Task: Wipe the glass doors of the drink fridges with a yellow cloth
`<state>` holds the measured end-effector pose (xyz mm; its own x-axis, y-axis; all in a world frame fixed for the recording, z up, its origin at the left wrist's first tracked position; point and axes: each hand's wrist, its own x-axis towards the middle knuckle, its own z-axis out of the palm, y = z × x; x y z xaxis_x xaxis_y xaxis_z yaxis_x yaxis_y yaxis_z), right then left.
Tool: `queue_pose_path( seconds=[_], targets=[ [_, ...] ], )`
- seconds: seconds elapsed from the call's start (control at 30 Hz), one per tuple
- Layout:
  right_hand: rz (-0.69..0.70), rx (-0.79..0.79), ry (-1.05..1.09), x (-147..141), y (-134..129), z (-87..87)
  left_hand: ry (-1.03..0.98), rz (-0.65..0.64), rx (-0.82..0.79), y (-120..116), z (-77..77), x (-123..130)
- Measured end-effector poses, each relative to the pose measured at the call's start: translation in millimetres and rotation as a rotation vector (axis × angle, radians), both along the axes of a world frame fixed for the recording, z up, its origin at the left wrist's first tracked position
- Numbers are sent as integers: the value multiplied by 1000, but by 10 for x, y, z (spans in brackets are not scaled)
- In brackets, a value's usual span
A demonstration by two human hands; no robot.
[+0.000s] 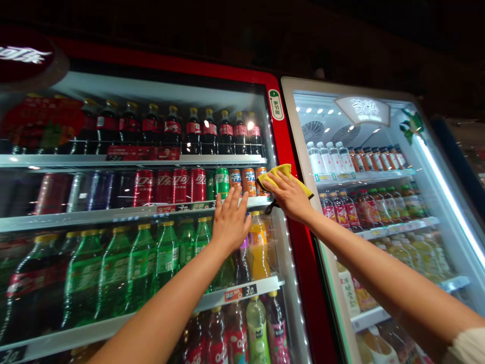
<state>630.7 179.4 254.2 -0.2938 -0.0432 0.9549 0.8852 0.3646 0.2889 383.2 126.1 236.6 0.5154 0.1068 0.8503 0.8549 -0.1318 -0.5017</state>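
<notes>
My left hand (230, 221) lies with spread fingers on the glass door of the red drinks fridge (293, 237), in front of the shelf of cans. It holds nothing. My right hand (290, 198) has a yellow cloth (285, 171) with a dark edge under its fingers, pressed against the door's right edge near the red frame. A dark strap or corner (271, 206) hangs below the cloth. Behind the glass, a green can (222, 183) and orange cans (248, 181) stand close to both hands.
A second, pale-framed fridge (299, 101) with lit shelves of bottles stands directly to the right. Behind the red fridge's glass are cola bottles (172, 124), red cans (181, 185) and large green bottles (142, 255). A round sign (26, 58) sits at the upper left.
</notes>
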Motion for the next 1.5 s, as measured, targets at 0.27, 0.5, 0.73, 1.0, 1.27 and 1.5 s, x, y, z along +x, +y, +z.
queue_pose_path(
  seconds=[0.27,0.5,0.73,1.0,1.27,1.5],
  targets=[
    [41,11,237,-431,19,539,-34,69,-10,-123,114,-187],
    [56,40,-50,-395,-69,120,-70,115,-22,-249,102,-525],
    [45,23,268,-683,-26,587,-66,79,8,-252,184,-850],
    [48,39,-29,-831,-176,164,-15,104,-9,-391,222,-1199],
    [112,59,333,-1446,-133,520,-46,127,-17,-485,377,-1504],
    [91,44,-80,-1422,-318,101,-8,122,-47,-583,341,-1819]
  ],
)
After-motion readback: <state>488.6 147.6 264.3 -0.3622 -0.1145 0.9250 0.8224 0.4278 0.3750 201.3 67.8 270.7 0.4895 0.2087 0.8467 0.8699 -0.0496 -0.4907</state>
